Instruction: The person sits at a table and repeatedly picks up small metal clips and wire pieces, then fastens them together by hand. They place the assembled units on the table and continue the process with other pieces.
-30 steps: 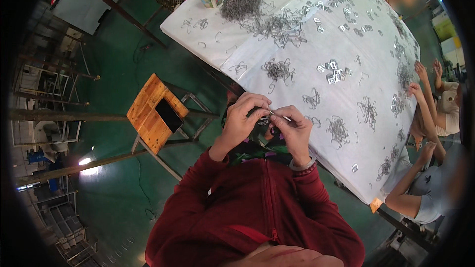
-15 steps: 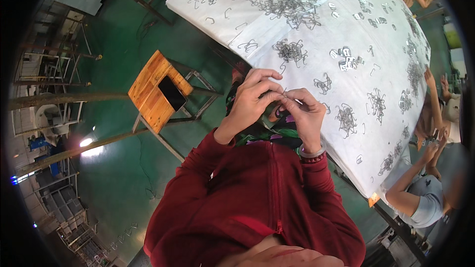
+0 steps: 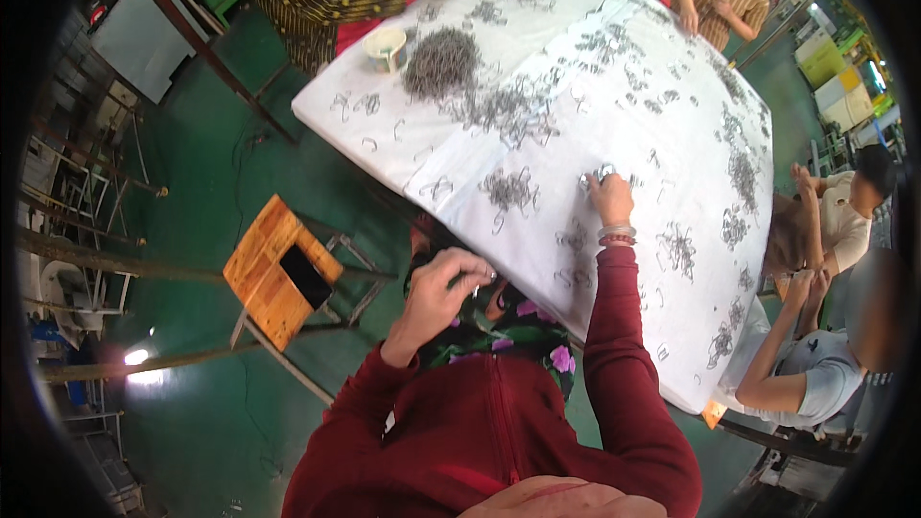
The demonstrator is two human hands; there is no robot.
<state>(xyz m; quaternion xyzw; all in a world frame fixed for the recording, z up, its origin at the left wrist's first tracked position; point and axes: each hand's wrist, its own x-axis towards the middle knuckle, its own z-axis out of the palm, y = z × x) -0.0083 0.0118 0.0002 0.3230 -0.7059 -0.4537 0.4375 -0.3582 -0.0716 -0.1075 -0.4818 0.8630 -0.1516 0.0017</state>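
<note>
Over the near edge of the white-covered table, my left hand is closed in a pinch. A small glint shows at its fingertips, too small to name. My right hand reaches out onto the tabletop, its fingers bunched down at a little group of shiny flat metal pieces. What the right fingertips hold, if anything, is hidden. Left of that hand lies a loose pile of bent wire hooks, and another hook pile is to its right.
Farther off are a big heap of hooks and a white tub. A wooden stool carrying a dark flat phone-like thing stands at left. Several other people are around the table, one in a pale blue shirt at right.
My two hands were together above the table edge; they have parted. The right one moved out to the metal pieces, the left stayed back near my lap. The view shifted, showing more people.
</note>
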